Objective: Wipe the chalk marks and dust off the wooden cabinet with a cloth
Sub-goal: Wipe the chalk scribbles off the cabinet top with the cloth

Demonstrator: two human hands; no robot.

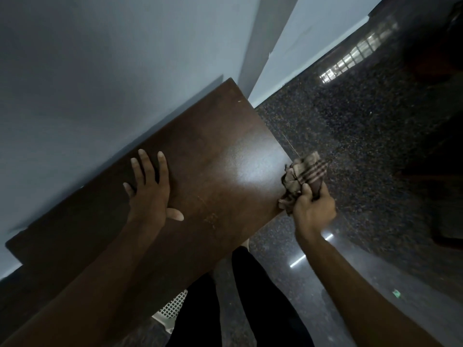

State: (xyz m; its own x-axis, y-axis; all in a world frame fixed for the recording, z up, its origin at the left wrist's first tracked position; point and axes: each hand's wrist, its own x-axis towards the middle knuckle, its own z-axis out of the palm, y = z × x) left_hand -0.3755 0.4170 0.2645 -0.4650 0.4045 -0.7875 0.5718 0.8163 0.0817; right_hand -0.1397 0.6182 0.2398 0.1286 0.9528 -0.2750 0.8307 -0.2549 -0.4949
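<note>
Head view: the upper left of the frame is filled by a pale grey-blue wall, with a darker grey vertical strip running up it near the top centre. Against this wall stands the wooden cabinet, whose dark brown top runs slantwise from the lower left to the centre of the frame. Its surface is smooth, with a bright patch of reflected light toward its right end.

The left hand lies flat on the cabinet top left of centre, released, fingers straight and spread, thumb out to the side. Just right of the thumb, faint pale marks show on the wood near the front edge.

At the cabinet's right end, the right hand grasps a bunched, striped beige cloth, fingers curled round it. The cloth sits at the edge of the top; whether it touches the wood I cannot tell.

Below centre are legs in black trousers and a white lattice basket. The right half shows a dark, speckled, polished floor with a window reflection at upper right and a small green scrap at lower right.
</note>
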